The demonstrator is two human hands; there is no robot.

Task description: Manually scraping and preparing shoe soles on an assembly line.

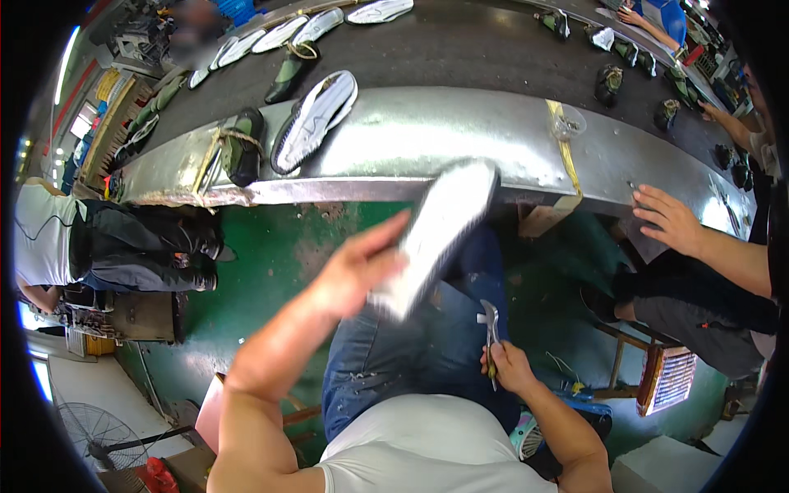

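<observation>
My left hand (pixel 362 267) grips the near end of a lasted shoe (pixel 448 226), tilted above my lap with its white underside up; motion blurs it. Low by my right thigh, my right hand (pixel 511 367) is closed round the handle of a pair of lasting pincers (pixel 491 322), whose curved metal head points up. On the metal bench edge beyond, a second lasted shoe (pixel 316 123) lies white underside up. Left of it rests a dark green shoe (pixel 242 148) with cord tied about it.
A dark conveyor belt (pixel 477 53) runs behind the metal ledge (pixel 427 123), carrying several shoes. A clear cup (pixel 569 123) stands on the ledge at right. A co-worker's hand (pixel 670 218) reaches over the right end. Another person (pixel 49 230) stands at left, near a fan (pixel 99 444).
</observation>
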